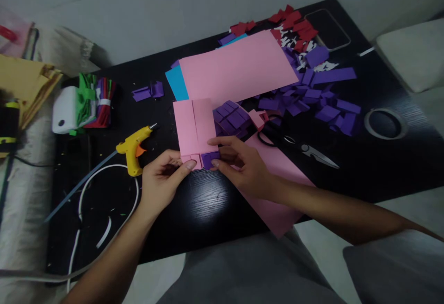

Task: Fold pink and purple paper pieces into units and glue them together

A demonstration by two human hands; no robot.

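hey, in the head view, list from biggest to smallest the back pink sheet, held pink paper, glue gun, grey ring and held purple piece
1. Back pink sheet
2. Held pink paper
3. Glue gun and grey ring: too alike to rank
4. Held purple piece

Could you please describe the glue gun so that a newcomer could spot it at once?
On the black table, find the left hand. Just beyond it and to its left lies the glue gun, yellow with an orange trigger, unlike the white cable beside it.
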